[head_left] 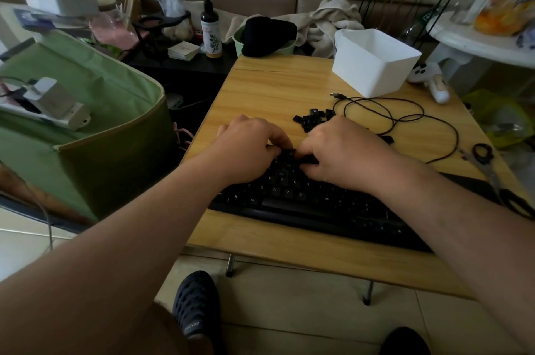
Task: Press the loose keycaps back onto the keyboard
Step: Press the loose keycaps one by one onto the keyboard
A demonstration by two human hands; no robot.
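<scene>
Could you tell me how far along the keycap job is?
Done: the lower letter rows of the keyboard carry caps. In hand: both hands, left and right, work at its upper rows; what they hold is hidden. Left: a pile of loose keycaps lies on the table.

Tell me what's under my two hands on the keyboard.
The left hand and right hand cover the keyboard's upper rows. Between the fingertips a few black keys show. Whether a loose keycap is being pressed there is hidden.
</scene>
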